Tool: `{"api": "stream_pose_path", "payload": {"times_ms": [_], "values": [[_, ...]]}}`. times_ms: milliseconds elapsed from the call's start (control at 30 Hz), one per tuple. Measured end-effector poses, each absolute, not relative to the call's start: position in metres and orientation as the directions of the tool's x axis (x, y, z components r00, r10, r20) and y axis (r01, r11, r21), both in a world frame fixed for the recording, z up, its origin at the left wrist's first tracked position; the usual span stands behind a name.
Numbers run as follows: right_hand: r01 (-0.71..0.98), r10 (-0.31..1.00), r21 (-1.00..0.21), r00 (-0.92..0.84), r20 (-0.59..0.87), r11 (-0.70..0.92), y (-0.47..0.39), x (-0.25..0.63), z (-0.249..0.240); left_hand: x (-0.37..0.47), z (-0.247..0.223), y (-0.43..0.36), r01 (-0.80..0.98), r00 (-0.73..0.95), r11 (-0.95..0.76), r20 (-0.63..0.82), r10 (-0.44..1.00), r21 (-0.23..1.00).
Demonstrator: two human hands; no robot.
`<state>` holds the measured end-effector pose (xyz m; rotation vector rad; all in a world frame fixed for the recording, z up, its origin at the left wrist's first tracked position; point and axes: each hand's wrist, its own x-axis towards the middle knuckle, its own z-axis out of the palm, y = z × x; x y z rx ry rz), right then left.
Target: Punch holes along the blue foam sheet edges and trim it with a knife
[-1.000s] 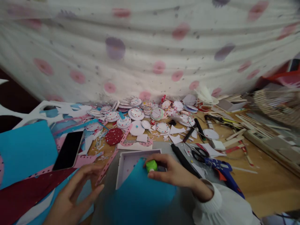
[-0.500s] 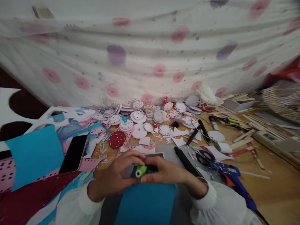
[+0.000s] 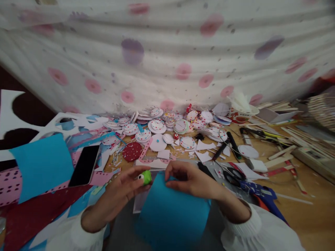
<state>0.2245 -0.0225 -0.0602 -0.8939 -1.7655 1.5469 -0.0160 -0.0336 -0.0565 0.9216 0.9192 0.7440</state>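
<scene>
The left hand [image 3: 119,191] is clamped on a small green punch [image 3: 147,177] with a white knob, thumb and fingers around its sides. The right hand [image 3: 190,179], just apart from the left, has its thumb and fingertips pinched together at the far edge of a blue sheet [image 3: 175,216]. The sheet slopes toward the near side, covering part of a white tray [image 3: 140,200] on a grey mat [image 3: 125,226]; the punch is just left of the sheet's far edge.

On the right of the tabletop [image 3: 300,216] is a blue glue gun [image 3: 258,190]; it bears a pale label, its lettering too small to read. Black scissors [image 3: 232,176] lie beside it. Farther back, a bowl [image 3: 239,116] carries a red print that cannot be made out. White paper discs [image 3: 157,126] with coloured dots are heaped along the far side, near a dark red disc [image 3: 132,151]. To the left, a phone [image 3: 85,165] with a dark screen lies beside a blue card [image 3: 44,167]
</scene>
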Motion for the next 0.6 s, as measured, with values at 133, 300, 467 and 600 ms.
{"api": "stream_pose_path", "payload": {"times_ms": [133,300,467,600], "values": [[0.09,0.802,-0.993,-0.597,0.008,0.078,-0.025,0.221,-0.064,-0.016,-0.06,-0.029,-0.154,0.428,0.399,-0.302,0.852,0.904],[0.12,0.805,-0.988,-0.593,0.01,0.1,-0.027,0.218,-0.066,-0.017,-0.061,-0.025,-0.003,0.388,0.307,-0.281,0.878,0.952],[0.139,0.809,-0.984,-0.587,0.01,0.113,-0.028,0.216,-0.067,-0.014,-0.057,-0.023,0.047,0.418,0.327,-0.316,0.852,0.944],[0.173,0.811,-0.973,-0.584,0.024,0.153,-0.028,0.215,-0.07,-0.01,-0.057,-0.022,0.076,0.443,0.338,-0.336,0.831,0.938]]}}
